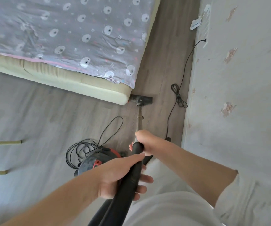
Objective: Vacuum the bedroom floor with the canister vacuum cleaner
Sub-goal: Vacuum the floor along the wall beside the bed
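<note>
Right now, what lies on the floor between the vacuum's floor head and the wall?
In the head view, a black power cord lies looped there, between the floor head and the wall.

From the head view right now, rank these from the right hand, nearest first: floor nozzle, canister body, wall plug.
From the right hand on the wand:
1. Canister body, just left of it on the floor.
2. Floor nozzle, ahead at the bed corner.
3. Wall plug, far ahead on the right wall.

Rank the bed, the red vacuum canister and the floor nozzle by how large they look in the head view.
1. Bed, by far the largest.
2. Red vacuum canister, partly hidden by the left forearm.
3. Floor nozzle, smallest, though it lies farther from the camera.
</note>
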Action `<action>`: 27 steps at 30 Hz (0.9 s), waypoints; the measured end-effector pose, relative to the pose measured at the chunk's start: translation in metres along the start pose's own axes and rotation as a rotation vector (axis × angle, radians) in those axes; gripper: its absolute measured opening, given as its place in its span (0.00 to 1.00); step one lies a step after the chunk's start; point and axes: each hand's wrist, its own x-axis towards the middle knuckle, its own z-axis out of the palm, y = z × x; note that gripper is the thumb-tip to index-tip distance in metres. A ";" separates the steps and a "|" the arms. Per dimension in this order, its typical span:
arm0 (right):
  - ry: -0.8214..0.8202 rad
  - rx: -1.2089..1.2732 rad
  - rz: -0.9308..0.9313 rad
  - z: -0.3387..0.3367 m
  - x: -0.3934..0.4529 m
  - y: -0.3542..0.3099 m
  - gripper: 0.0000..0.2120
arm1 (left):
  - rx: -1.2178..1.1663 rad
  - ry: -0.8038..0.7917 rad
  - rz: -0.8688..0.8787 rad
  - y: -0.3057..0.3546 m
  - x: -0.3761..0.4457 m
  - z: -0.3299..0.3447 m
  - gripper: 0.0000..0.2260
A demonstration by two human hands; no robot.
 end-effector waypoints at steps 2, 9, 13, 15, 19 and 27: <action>-0.006 -0.014 -0.010 -0.007 0.000 -0.007 0.07 | -0.017 0.017 0.028 0.003 0.008 0.008 0.21; 0.098 -0.033 -0.080 -0.032 0.059 -0.121 0.10 | -0.141 0.021 0.155 0.092 0.098 0.029 0.15; 0.081 -0.004 -0.166 -0.042 0.095 -0.183 0.09 | -0.106 -0.019 0.188 0.155 0.144 0.016 0.15; 0.083 0.020 -0.200 -0.048 0.113 -0.214 0.07 | -0.074 -0.034 0.193 0.189 0.164 0.009 0.16; 0.080 0.071 -0.225 -0.067 0.143 -0.270 0.07 | 0.011 -0.026 0.203 0.248 0.197 0.010 0.16; 0.072 0.187 -0.180 -0.134 0.144 -0.262 0.10 | 0.110 -0.054 0.142 0.247 0.228 0.059 0.16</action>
